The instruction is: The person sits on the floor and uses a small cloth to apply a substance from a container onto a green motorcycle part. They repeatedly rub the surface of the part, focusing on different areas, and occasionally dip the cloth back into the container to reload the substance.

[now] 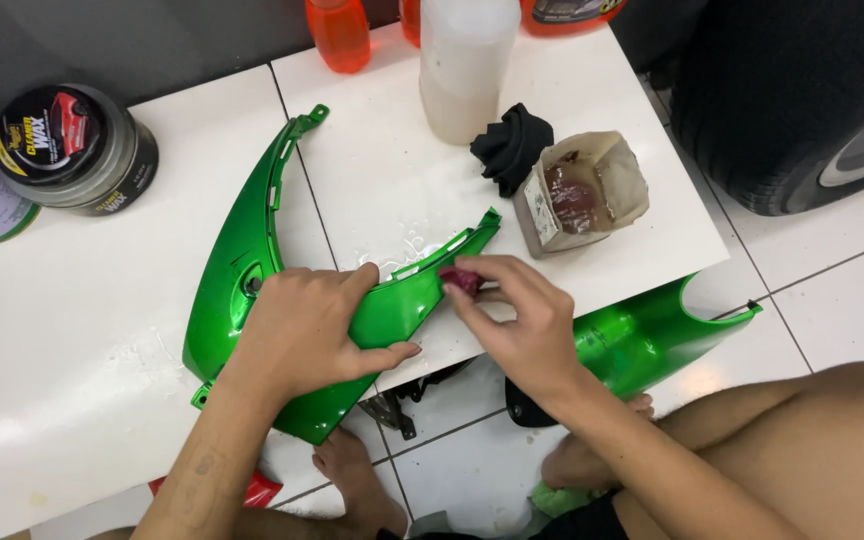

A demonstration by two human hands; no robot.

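Note:
A glossy green curved plastic panel (242,250) lies across two white low table tops (82,330). My left hand (307,325) presses flat on its lower middle, fingers spread over the panel. My right hand (517,315) pinches a small dark red pad (460,279) against the panel's right arm, near its tip. Wet smears sit on the white surface just above that arm.
A round tin of wax (77,145) stands at the back left. A white bottle (462,65), an orange bottle (338,32), a black cloth (512,145) and a cut-open carton (582,190) are at the back. A second green panel (652,335) lies on the floor by a tyre (792,100).

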